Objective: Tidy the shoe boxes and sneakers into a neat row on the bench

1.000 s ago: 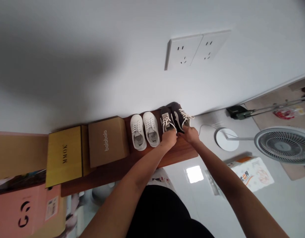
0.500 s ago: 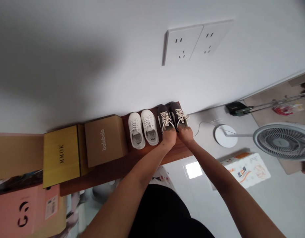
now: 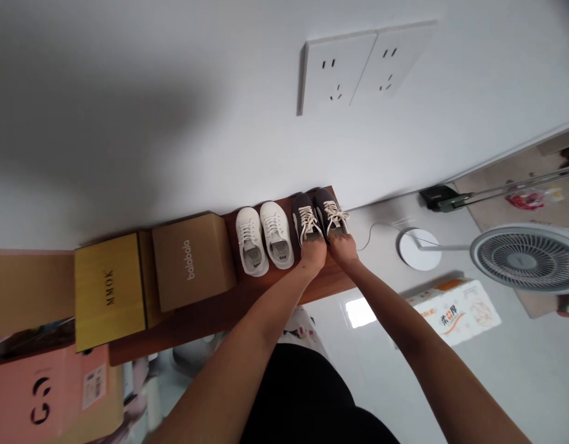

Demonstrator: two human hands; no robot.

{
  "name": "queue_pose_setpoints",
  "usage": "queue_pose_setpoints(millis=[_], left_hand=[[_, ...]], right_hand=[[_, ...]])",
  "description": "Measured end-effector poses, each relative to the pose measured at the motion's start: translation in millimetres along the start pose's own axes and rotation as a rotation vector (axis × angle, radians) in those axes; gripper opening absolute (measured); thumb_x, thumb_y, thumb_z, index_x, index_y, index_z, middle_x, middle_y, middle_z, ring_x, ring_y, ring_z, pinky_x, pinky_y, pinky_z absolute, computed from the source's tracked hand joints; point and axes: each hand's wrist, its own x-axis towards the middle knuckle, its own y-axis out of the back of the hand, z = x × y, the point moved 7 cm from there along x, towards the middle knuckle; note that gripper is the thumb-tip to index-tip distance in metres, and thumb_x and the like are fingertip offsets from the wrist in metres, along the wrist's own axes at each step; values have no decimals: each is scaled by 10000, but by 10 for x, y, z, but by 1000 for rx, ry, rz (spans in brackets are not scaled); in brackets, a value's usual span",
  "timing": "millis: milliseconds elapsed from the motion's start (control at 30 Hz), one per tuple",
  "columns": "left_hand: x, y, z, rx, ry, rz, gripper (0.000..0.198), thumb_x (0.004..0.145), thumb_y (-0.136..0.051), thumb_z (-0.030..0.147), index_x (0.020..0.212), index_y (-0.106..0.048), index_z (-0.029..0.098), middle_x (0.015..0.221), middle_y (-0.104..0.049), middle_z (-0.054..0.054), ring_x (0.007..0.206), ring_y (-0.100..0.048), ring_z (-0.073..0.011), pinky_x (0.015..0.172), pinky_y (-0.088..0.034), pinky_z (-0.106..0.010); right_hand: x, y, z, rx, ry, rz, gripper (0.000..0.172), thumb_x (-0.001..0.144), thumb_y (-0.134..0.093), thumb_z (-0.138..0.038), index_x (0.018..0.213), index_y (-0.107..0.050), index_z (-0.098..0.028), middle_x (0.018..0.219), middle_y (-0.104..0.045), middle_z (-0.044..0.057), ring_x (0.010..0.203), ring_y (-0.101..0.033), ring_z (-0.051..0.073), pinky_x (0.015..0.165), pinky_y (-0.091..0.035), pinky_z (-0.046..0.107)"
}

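Two dark sneakers with cream laces stand side by side at the right end of a brown wooden shelf (image 3: 210, 314), toes toward the wall. My left hand (image 3: 314, 251) is closed on the heel of the left dark sneaker (image 3: 305, 213). The heel of the right dark sneaker (image 3: 329, 208) is gripped by my right hand (image 3: 343, 248). My fingertips are hidden at the heels. Just left of them sits a pair of white sneakers, the nearer one a white sneaker (image 3: 277, 234) and beside it another white sneaker (image 3: 251, 240).
A brown shoebox (image 3: 192, 262) and a yellow box (image 3: 109, 290) sit further left on the shelf. Below them is a pink box (image 3: 48, 388). On the floor to the right are a fan (image 3: 524, 259) and a white tissue pack (image 3: 455, 313). Wall sockets (image 3: 339, 68) are above.
The whole view has shifted slightly, with things a little further left and up. Both hands stay at the heels of the dark sneakers, which keep their place on the shelf.
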Motion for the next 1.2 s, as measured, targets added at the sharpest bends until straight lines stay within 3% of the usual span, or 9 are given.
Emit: queue_pose_setpoints(millis=[533, 700, 833, 933, 1033, 1100, 1200], left_hand=[[22, -46, 8, -27, -11, -28, 314, 979, -403, 46, 1084, -699, 45, 973, -736, -201, 1031, -723, -271, 914, -541, -376], [-107, 150, 59, -12, -28, 45, 321, 980, -373, 40, 1108, -667, 26, 1021, -717, -218, 1070, -704, -289, 921, -532, -396], [-434, 456, 10, -50, -82, 145, 273, 983, -415, 75, 1173, -610, 50, 1062, -704, -206, 1102, -682, -296, 919, -529, -408], [-862, 654, -213, -163, -138, 186, 298, 981, -512, 166, 1269, -562, 111, 1124, -706, -161, 1099, -675, -268, 943, -524, -390], [-1405, 704, -654, -341, -147, 181, 396, 970, -549, 218, 1364, -523, 181, 1184, -707, -113, 1085, -677, -222, 972, -517, -361], [-1784, 596, -1055, -454, -97, 132, 399, 959, -555, 238, 1357, -554, 206, 1178, -717, -94, 1066, -683, -214, 985, -514, -357], [-2341, 246, -1749, -613, 37, 31, 356, 914, -595, 242, 1267, -643, 222, 1165, -728, -88, 1064, -690, -222, 1012, -500, -350]], right_hand=[[-3, 11, -124, -24, -22, -7, 259, 950, -449, -69, 1022, -694, -109, 978, -746, 178, 910, -666, 250, 889, -424, 373], [-74, 126, -150, -87, -58, 27, 260, 949, -443, -80, 1063, -677, -91, 1006, -720, 195, 954, -631, 271, 866, -396, 381], [-306, 377, -147, -80, -106, 127, 226, 936, -546, -194, 1111, -661, -110, 1072, -694, 197, 997, -589, 301, 877, -376, 401], [-575, 567, -210, -4, -144, 232, 333, 930, -611, -340, 1191, -642, -137, 1110, -690, 181, 1014, -578, 308, 904, -375, 408], [-873, 598, -413, 122, -175, 289, 359, 947, -589, -383, 1237, -634, -176, 1131, -698, 151, 1033, -595, 299, 908, -403, 399], [-1059, 482, -659, 233, -173, 268, 349, 957, -567, -386, 1234, -642, -187, 1150, -702, 138, 1035, -618, 286, 894, -439, 389], [-1304, 131, -1178, 402, -135, 134, 320, 954, -556, -374, 1192, -666, -193, 1170, -713, 123, 1050, -656, 269, 896, -488, 386]])
